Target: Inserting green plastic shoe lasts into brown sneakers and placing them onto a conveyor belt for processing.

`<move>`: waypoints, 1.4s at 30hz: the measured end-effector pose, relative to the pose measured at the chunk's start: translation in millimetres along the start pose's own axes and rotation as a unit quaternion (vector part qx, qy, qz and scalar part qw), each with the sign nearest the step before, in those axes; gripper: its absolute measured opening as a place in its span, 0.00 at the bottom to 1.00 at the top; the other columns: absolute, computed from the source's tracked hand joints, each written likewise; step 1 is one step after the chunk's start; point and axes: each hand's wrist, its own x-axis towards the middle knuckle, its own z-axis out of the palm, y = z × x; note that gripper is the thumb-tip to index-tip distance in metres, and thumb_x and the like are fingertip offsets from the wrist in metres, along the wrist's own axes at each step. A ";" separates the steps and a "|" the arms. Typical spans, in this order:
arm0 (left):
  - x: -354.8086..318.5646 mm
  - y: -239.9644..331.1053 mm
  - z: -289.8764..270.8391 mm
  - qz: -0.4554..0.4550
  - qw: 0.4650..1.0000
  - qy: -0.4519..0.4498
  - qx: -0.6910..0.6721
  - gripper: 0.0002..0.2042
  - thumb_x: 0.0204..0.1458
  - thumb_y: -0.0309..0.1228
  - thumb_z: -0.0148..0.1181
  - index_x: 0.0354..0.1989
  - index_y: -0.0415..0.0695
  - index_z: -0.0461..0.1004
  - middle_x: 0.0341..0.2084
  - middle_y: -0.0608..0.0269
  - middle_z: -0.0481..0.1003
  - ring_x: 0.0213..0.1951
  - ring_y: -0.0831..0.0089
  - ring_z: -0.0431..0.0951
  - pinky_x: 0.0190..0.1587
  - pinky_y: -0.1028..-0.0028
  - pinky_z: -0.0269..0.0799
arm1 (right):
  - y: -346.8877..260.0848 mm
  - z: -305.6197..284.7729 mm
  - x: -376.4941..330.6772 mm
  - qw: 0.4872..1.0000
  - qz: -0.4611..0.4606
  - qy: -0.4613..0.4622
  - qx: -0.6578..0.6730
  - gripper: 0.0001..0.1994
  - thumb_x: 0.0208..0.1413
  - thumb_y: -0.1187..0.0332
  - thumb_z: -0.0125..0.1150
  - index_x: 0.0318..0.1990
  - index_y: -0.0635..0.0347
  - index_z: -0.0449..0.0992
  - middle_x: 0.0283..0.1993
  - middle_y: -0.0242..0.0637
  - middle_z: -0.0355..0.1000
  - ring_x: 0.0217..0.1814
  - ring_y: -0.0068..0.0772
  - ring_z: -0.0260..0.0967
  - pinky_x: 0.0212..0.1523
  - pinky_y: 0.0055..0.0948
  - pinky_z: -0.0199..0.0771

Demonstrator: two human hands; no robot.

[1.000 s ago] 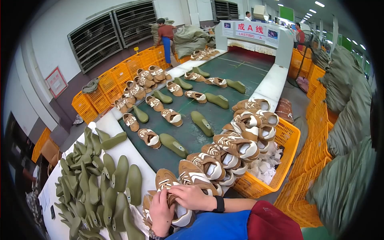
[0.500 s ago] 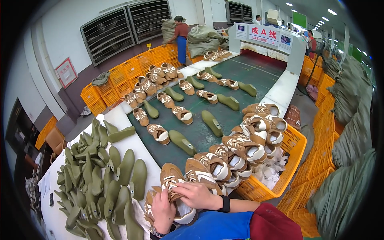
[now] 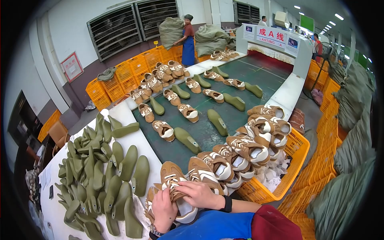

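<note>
A brown sneaker (image 3: 169, 171) with white laces and trim stands in front of me, its toe pointing away and its opening toward me. My left hand (image 3: 164, 211) is closed at the left side of its lacing. From the right, my right hand (image 3: 200, 195) lies across the tongue and laces, its fingertips pressed together near the left ones. Whether a lace is pinched between the fingers is too small to tell. Another brown sneaker (image 3: 203, 174) stands just right of it, one in a stacked row running to the far right.
Green shoe lasts (image 3: 128, 163) are heaped on the white table at left. More sneakers and lasts lie on the green conveyor belt (image 3: 168, 151). An orange crate (image 3: 294, 176) with white paper stands at right. Beyond the belt, a person in a blue apron (image 3: 188, 50) stands near sacks.
The whole view has shifted slightly, with the scene sitting a little further right and lower. Both hands stay on the same sneaker. The person at the back has turned.
</note>
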 end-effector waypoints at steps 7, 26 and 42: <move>-2.9 -0.7 -0.2 -0.006 1.000 0.002 -0.001 0.22 0.32 0.19 0.55 0.42 0.38 0.66 0.30 0.52 0.67 0.34 0.53 0.68 0.36 0.61 0.65 | -3.7 -2.1 1.4 1.000 0.013 0.002 0.017 0.19 0.37 0.74 0.60 0.42 0.57 0.74 0.46 0.41 0.72 0.45 0.39 0.72 0.44 0.32 0.73; -5.9 1.3 -0.7 -0.022 1.000 0.009 0.002 0.20 0.32 0.20 0.55 0.41 0.39 0.67 0.28 0.53 0.66 0.31 0.54 0.68 0.34 0.62 0.65 | 3.7 2.3 0.6 0.999 -0.007 -0.020 0.026 0.19 0.39 0.73 0.59 0.43 0.58 0.73 0.44 0.42 0.71 0.44 0.40 0.71 0.44 0.31 0.73; -65.1 -28.7 -21.2 -0.199 0.976 0.071 0.054 0.19 0.33 0.19 0.54 0.40 0.38 0.66 0.31 0.52 0.66 0.36 0.52 0.68 0.37 0.61 0.66 | -37.1 20.4 1.1 0.962 -0.157 -0.154 0.163 0.16 0.45 0.58 0.62 0.40 0.55 0.74 0.36 0.33 0.69 0.29 0.36 0.70 0.28 0.30 0.71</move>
